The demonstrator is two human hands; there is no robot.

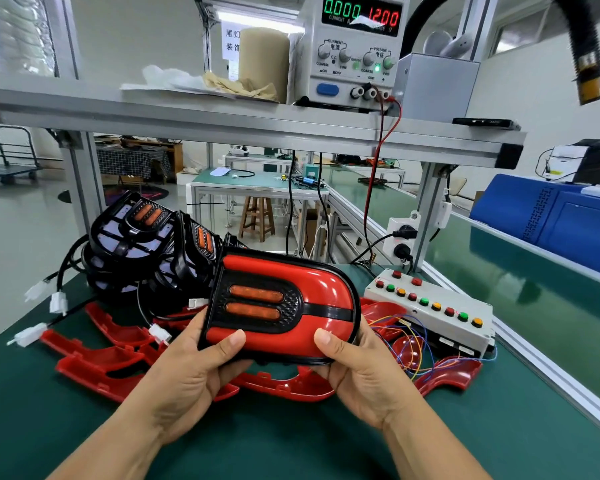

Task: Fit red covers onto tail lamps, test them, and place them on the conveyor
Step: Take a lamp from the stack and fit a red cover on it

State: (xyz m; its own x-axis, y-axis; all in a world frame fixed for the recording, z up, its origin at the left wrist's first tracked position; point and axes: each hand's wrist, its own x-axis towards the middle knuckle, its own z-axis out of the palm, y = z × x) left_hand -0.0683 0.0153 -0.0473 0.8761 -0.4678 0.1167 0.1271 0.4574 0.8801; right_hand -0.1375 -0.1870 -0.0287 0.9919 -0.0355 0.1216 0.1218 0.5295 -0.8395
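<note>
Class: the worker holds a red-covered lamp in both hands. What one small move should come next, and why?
Probably carry the tail lamp right to the button box for testing: its red cover looks seated, left hand and right hand both grip it, and the power supply shows zero current.

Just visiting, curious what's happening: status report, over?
Left hand, right hand both gripping oval black tail lamp, glossy red cover fitted. Loose red plastic covers lie on green bench beneath.
</note>
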